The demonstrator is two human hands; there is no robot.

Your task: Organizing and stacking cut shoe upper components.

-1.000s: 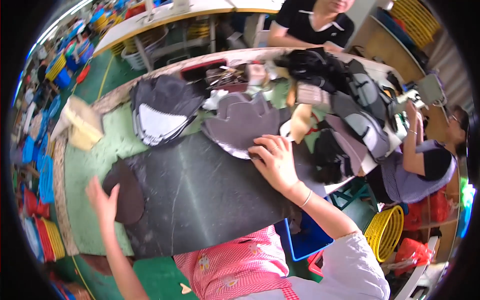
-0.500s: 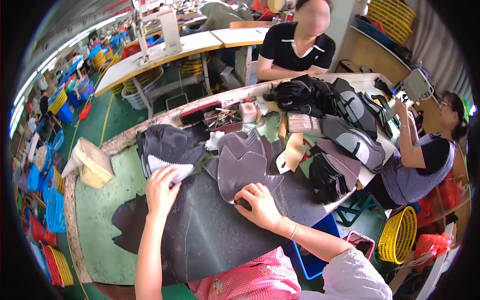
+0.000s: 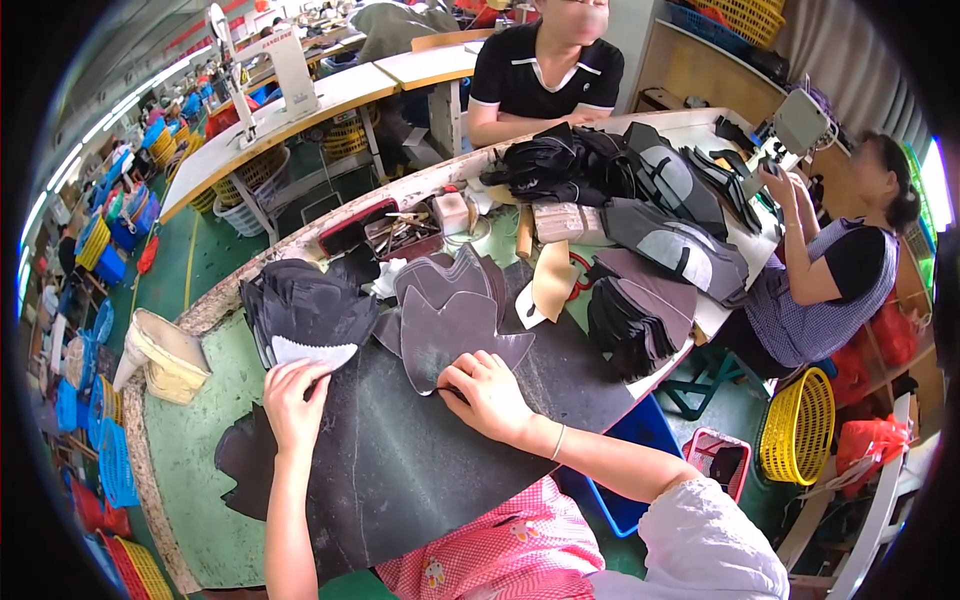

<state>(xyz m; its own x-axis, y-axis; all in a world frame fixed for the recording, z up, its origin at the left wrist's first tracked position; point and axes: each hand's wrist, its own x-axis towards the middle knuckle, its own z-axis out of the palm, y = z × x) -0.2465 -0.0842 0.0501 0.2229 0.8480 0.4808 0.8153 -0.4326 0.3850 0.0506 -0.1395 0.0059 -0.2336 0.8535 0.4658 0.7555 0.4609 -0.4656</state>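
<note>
At the near edge of a stack of black shoe-upper pieces (image 3: 300,305), my left hand (image 3: 293,405) has its thumb and fingers closed on a white toothed-edge piece (image 3: 312,353). My right hand (image 3: 487,398) is closed at the lower tip of a dark grey, zigzag-topped cut piece (image 3: 450,340), pinching its edge; a small dark bit shows by the thumb. That piece lies on top of several similar ones. Beneath both hands spreads a large black sheet (image 3: 400,480), with a jagged-edged dark piece (image 3: 245,455) at its left.
Beyond the stacks are a tool box (image 3: 400,232), a tan piece (image 3: 553,275) and red-handled scissors (image 3: 578,275). Dark shoe parts (image 3: 680,255) are heaped at the right. A cream container (image 3: 170,360) stands on the green tabletop (image 3: 185,490). Two people sit across and at the right.
The whole view has shifted, so the table things appear further left. My left hand has drawn slightly nearer to me along with the white-edged piece; my right hand stays at the grey piece's tip.
</note>
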